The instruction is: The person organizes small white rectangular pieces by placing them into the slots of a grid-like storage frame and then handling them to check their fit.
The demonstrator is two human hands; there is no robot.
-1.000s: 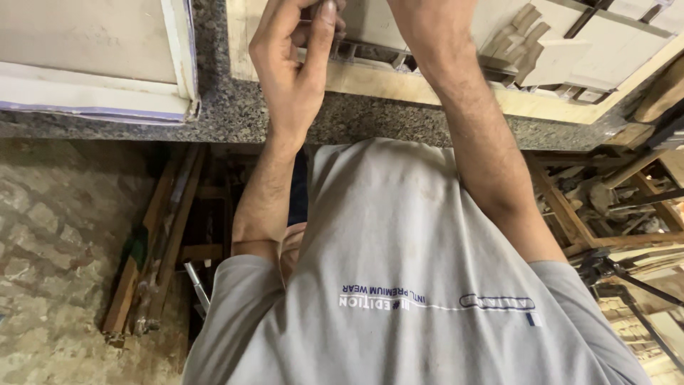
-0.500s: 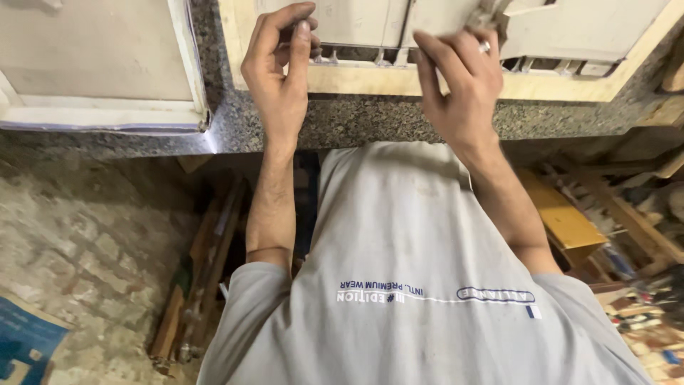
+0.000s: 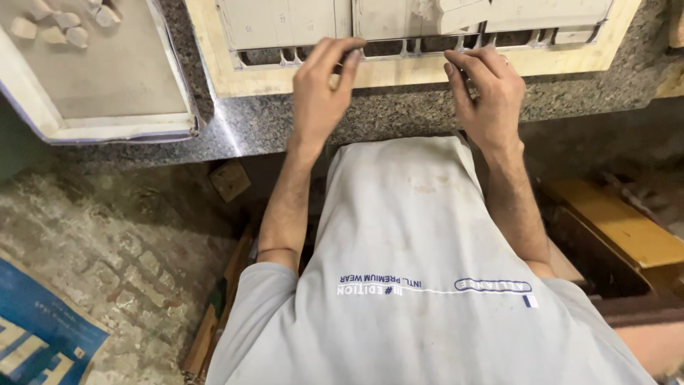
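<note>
Since the picture half a second back, the view has dropped and pulled away: both hands now lie lower on the work, at its near edge, where before they reached higher over the pale panels. The left hand, at about 11 o'clock from the middle of the view, has its fingers close together and curled down, the fingertips touching the slotted strip along the near side of the pale wooden frame; whether they pinch anything there cannot be told. The right hand, at about 1 o'clock, has come down from the raised panel it touched earlier; its fingers are slightly spread and bent, resting on the frame's near rail, holding nothing that shows.

The frame lies at 12 o'clock on a dark speckled stone counter, and carries several grey-white flat panels side by side, at least four, with one row of small dark slots beneath them.

At 10 o'clock stands one white-rimmed tray with about five small pale chips in its far corner. A yellow wooden box lies at 4 o'clock, and a blue printed sheet at 8 o'clock on the rough stone floor. One small wooden block sits under the counter edge.
</note>
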